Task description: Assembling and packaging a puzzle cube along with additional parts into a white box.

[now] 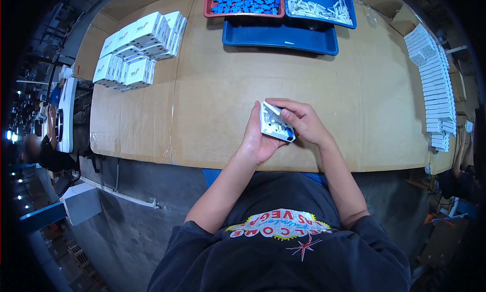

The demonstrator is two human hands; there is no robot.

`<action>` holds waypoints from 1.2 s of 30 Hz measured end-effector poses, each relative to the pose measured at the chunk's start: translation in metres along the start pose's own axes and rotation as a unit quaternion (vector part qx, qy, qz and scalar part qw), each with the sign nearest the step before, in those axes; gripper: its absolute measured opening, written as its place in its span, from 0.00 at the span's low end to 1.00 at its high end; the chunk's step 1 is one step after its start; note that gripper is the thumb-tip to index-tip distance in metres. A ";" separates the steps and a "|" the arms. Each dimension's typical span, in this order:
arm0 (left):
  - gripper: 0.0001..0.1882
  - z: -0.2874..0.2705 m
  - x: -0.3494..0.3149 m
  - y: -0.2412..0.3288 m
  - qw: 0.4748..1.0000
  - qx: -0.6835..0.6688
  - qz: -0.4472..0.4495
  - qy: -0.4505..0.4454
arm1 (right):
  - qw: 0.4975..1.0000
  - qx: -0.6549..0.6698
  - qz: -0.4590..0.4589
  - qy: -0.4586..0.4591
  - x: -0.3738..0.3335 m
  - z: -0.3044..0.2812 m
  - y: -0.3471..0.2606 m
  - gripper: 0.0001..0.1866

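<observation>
Between my two hands, above the near middle of the table, is a small white plastic housing, tilted, with its hollow inside facing up. A blue part sits at its lower right corner. My left hand cradles the housing from the left and below, fingers wrapped under it. From the right, my right hand closes over the upper edge, its thumb and fingers around a white strip-like edge piece. Whether that piece is separate from the housing, I cannot tell. The right fingertips are partly hidden.
A red tray of blue parts and a blue tray of white sticks stand at the far side. In front is another blue tray. White housings are stacked at left and right. Other people work at both sides.
</observation>
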State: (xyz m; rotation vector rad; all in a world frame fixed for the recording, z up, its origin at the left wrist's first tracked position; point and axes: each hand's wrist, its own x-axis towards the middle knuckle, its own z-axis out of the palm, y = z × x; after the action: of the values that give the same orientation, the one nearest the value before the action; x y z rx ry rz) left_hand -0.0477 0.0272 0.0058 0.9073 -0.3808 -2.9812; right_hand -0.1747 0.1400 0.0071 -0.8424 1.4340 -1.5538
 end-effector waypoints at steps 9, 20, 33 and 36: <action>0.36 0.000 0.002 -0.002 1.000 0.017 0.015 0.019 | 0.999 -0.029 0.009 -0.017 0.001 -0.003 -0.002 0.21; 0.37 -0.004 0.000 -0.001 0.998 0.056 0.030 0.012 | 0.996 0.013 0.041 -0.073 0.001 -0.006 -0.009 0.26; 0.36 0.012 -0.003 -0.003 0.998 0.038 0.015 0.052 | 0.998 -0.036 0.020 -0.049 0.003 -0.004 -0.012 0.21; 0.36 0.008 -0.004 -0.003 0.998 0.039 0.015 0.051 | 0.998 -0.033 0.021 -0.049 0.001 -0.001 -0.012 0.20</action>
State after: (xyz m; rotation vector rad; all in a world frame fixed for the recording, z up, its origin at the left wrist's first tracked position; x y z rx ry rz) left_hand -0.0488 0.0322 0.0134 1.0456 -0.5069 -2.8963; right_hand -0.1776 0.1390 0.0188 -0.9089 1.4296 -1.4203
